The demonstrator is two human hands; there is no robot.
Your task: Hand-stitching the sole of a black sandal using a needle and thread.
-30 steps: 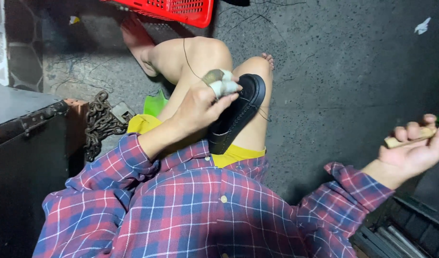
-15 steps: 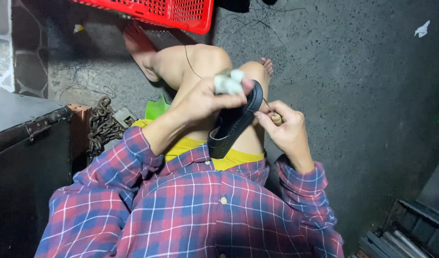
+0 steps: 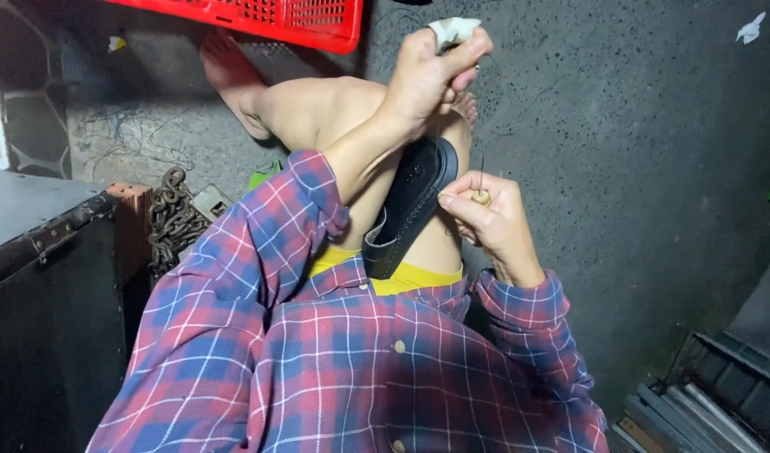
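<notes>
Black sandal (image 3: 408, 210) touches right fingers (image 3: 462, 204) clamping awl (image 3: 481, 195); left fingers (image 3: 452, 59) pinch cloth (image 3: 452, 30).

two hands: the left hand (image 3: 423, 71) raised, pinching one white wad of cloth (image 3: 454, 30); the right hand (image 3: 486, 220) closed round one awl (image 3: 481, 186). one black sandal (image 3: 410, 205) on the lap. two bare knees. one red crate (image 3: 267, 17). one rusty chain (image 3: 171, 220). one dark metal box (image 3: 41, 277). one white scrap (image 3: 750, 28) on the floor.
</notes>
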